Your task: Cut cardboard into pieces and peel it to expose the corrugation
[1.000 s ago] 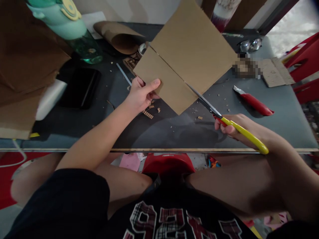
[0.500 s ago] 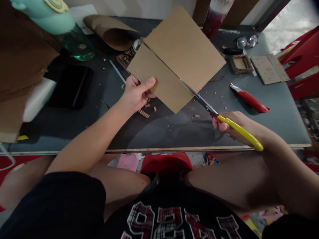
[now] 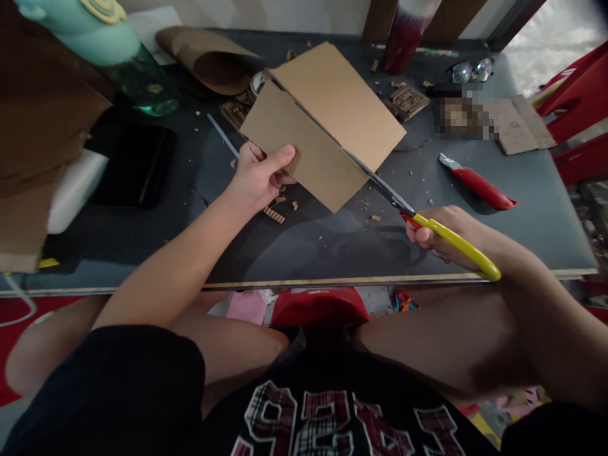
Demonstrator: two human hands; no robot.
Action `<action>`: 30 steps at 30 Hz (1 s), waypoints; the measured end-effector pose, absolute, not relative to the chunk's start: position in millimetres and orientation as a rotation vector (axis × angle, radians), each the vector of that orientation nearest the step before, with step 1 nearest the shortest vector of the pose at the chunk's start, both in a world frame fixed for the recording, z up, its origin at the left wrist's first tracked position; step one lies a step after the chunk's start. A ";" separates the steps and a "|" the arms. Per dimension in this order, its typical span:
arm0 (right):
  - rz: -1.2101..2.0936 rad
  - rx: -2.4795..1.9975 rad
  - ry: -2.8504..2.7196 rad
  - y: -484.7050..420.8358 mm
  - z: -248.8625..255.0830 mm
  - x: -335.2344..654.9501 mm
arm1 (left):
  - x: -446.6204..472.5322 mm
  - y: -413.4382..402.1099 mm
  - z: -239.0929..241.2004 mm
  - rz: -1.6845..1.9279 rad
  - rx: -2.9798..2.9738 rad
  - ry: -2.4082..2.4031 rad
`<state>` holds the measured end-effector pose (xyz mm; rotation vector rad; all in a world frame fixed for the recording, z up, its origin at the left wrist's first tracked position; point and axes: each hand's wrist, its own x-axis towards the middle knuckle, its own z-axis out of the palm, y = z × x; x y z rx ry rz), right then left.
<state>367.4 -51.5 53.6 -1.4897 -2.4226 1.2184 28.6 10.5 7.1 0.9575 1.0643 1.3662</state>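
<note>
A piece of brown cardboard point(image 3: 304, 142) is pinched at its near left edge by my left hand point(image 3: 261, 177), thumb on top and fingers beneath. A slit runs across the sheet, and the far cardboard panel point(image 3: 344, 95) beyond it slopes down and away. My right hand point(image 3: 468, 229) grips long scissors point(image 3: 444, 235) with yellow and red handles. Their blades lie along the right end of the slit, at the cardboard's near right side. Part of the lower blade is hidden under the cardboard.
A red utility knife point(image 3: 487, 189) with its blade out lies right of the scissors. Cardboard scraps point(image 3: 274, 215) dot the dark table point(image 3: 228, 253). A green bottle point(image 3: 147, 82) and black case point(image 3: 135, 164) stand left; a dark red bottle point(image 3: 403, 41) and glasses point(image 3: 468, 71) sit behind.
The far cardboard panel has tilted downward along the slit, uncovering a small corrugated piece behind it. Both hands and the scissors have stayed nearly in place.
</note>
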 end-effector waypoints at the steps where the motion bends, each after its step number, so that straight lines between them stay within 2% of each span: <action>1: 1.217 -1.487 -2.425 -51.0 52.4 367.2 | 28.6 10.7 6.8 1.372 0.957 1.056; 10: 1.204 -1.451 -2.386 -49.9 43.9 365.1 | 25.9 13.9 3.9 1.388 0.936 1.075; 18: 1.271 -1.249 -2.425 -56.5 61.8 359.8 | 28.8 5.9 8.8 1.254 0.953 1.066; 23: 1.099 -1.389 -2.442 -60.9 59.8 356.6 | 29.3 3.5 8.3 1.271 0.941 1.038; 30: 1.081 -1.570 -2.410 -61.2 56.7 350.8 | 26.0 6.9 6.1 1.270 0.936 1.026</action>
